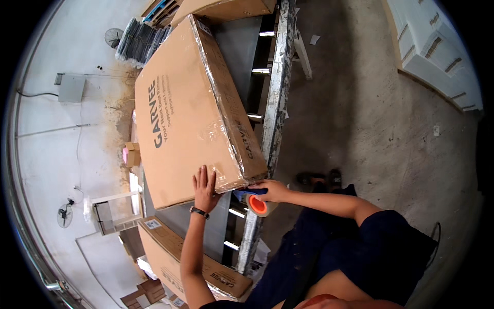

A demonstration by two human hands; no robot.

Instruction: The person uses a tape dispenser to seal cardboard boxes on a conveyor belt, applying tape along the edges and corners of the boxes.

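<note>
A large brown cardboard box (180,113) lies on a roller conveyor (277,98), with clear tape shining along its near long edge and corner. Flat on the box top, close to that taped corner, rests my left hand (205,188), fingers spread; a dark watch is on its wrist. My right hand (270,191) is closed round the blue handle of a tape dispenser (256,202) at the box's lower right corner. An orange core shows in the dispenser's tape roll. Where the tape meets the cardboard is hidden.
Another taped box (195,257) lies on the conveyor at the lower left, and one more box (226,9) at the top. Stacked dark sheets (141,44) stand by the wall. Large white wrapped blocks (442,56) stand at the upper right on the concrete floor (370,118).
</note>
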